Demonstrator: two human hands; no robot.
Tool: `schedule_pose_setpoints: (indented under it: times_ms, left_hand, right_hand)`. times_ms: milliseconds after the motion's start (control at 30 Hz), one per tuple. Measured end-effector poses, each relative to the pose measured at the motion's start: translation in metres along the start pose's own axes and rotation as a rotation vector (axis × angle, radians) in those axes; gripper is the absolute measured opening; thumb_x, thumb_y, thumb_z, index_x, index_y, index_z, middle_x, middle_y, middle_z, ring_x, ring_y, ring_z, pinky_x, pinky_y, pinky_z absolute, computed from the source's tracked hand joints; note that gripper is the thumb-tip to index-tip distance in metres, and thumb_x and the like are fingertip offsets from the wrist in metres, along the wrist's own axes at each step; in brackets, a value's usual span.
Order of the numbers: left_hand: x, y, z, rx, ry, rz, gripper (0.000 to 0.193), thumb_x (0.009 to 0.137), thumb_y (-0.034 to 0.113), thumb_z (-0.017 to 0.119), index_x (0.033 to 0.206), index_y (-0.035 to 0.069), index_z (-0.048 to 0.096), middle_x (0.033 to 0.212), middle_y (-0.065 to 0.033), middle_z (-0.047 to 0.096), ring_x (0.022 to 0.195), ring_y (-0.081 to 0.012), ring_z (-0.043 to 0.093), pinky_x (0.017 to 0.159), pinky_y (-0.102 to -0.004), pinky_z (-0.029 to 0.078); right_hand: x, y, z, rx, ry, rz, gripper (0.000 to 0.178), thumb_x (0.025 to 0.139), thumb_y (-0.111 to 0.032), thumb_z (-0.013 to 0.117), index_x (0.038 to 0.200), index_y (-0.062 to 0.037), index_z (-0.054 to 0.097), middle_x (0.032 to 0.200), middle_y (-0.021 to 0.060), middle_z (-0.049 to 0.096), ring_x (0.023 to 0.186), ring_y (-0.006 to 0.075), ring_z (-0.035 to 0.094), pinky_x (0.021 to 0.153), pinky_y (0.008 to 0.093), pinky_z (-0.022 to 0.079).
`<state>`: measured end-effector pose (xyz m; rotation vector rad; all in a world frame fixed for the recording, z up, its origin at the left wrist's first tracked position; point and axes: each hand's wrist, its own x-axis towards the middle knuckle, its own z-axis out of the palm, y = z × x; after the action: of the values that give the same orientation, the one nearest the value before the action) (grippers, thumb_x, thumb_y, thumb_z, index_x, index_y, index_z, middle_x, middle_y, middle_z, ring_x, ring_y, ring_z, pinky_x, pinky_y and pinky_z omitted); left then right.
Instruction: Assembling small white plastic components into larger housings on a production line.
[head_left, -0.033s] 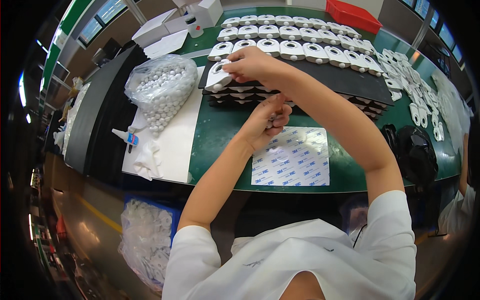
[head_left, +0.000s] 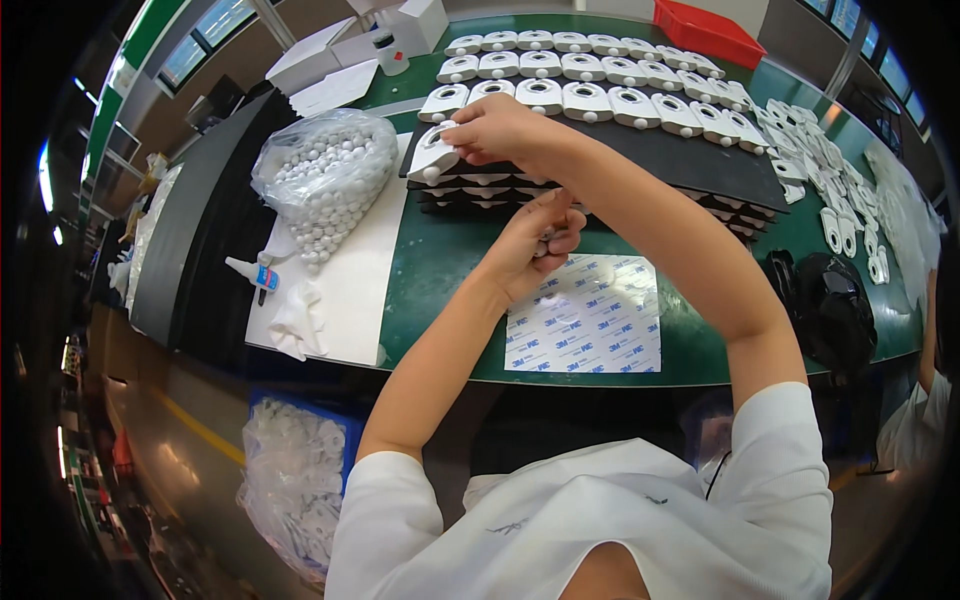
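My right hand (head_left: 497, 130) reaches across to the left end of the black board stack (head_left: 600, 150). Its thumb and fingers pinch a white plastic part (head_left: 433, 155) with a round dark hole, at the board's near left corner. A small white ball sits at that part's front end. Below and nearer, my left hand (head_left: 530, 245) is closed around a few small white balls (head_left: 543, 243), partly hidden by its fingers. Similar white parts (head_left: 585, 100) stand in rows on the top board, many with a ball at the front end.
Left of the stack lie a clear bag of white balls (head_left: 325, 180), a glue bottle (head_left: 252, 273) and crumpled white cloth (head_left: 297, 322). A printed sheet (head_left: 583, 320) lies in front. Loose white parts (head_left: 830, 180), a black bag (head_left: 835, 305) and a red tray (head_left: 708, 32) are rightward.
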<state>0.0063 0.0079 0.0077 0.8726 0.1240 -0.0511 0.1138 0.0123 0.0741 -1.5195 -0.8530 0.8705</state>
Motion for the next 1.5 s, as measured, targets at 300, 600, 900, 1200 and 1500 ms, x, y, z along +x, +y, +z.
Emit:
schedule_pose_setpoints:
  times_ms: [300, 600, 900, 1200, 1500]
  left_hand:
    - [0.004, -0.004, -0.009, -0.152, -0.057, 0.017, 0.015, 0.085, 0.002, 0.048, 0.1, 0.003, 0.05, 0.082, -0.0039, 0.052, 0.062, -0.0069, 0.047, 0.042, -0.0125, 0.034]
    - [0.003, -0.006, -0.008, -0.223, -0.054, 0.066, 0.038, 0.073, -0.016, 0.042, 0.108, -0.002, 0.046, 0.099, -0.0129, 0.052, 0.1, -0.0271, 0.054, 0.088, -0.0289, 0.047]
    - [0.004, -0.004, 0.003, -0.158, -0.006, 0.133, 0.045, 0.075, -0.016, 0.041, 0.118, -0.004, 0.036, 0.122, -0.0283, 0.041, 0.12, -0.0395, 0.039, 0.102, -0.0361, 0.037]
    - [0.0, -0.002, 0.006, -0.087, -0.007, 0.136, 0.036, 0.083, -0.007, 0.048, 0.117, -0.002, 0.038, 0.116, -0.027, 0.048, 0.1, -0.0308, 0.058, 0.083, -0.0269, 0.052]
    - [0.004, -0.001, -0.001, -0.051, 0.019, 0.127, 0.036, 0.084, -0.004, 0.049, 0.118, 0.0, 0.038, 0.112, -0.0247, 0.051, 0.09, -0.0256, 0.061, 0.077, -0.0238, 0.054]
  right_hand:
    - [0.027, 0.002, 0.004, -0.397, 0.117, -0.081, 0.042, 0.07, -0.017, 0.074, 0.095, 0.013, 0.056, 0.068, 0.0152, 0.063, 0.056, 0.0145, 0.063, 0.049, 0.0235, 0.054]
    - [-0.048, -0.007, -0.051, -0.741, 0.263, -0.53, 0.026, 0.078, -0.027, 0.064, 0.091, -0.0038, 0.065, 0.065, 0.0064, 0.063, 0.052, 0.0114, 0.057, 0.052, 0.0245, 0.047]
    - [-0.205, 0.048, -0.375, -1.502, 0.893, -0.135, 0.062, 0.074, -0.026, 0.066, 0.128, -0.0084, 0.04, 0.125, 0.0169, 0.047, 0.115, 0.0305, 0.044, 0.096, 0.0367, 0.035]
    - [-0.387, 0.12, -0.495, -0.906, 0.846, 1.037, 0.116, 0.051, 0.0, 0.075, 0.142, -0.0218, 0.005, 0.131, 0.0216, 0.039, 0.108, 0.0339, 0.05, 0.079, 0.0447, 0.046]
    - [-0.279, 0.11, -0.468, -0.96, 0.433, 0.977, 0.104, 0.058, 0.006, 0.071, 0.138, -0.0303, 0.014, 0.092, 0.0199, 0.06, 0.068, 0.0269, 0.061, 0.056, 0.0397, 0.051]
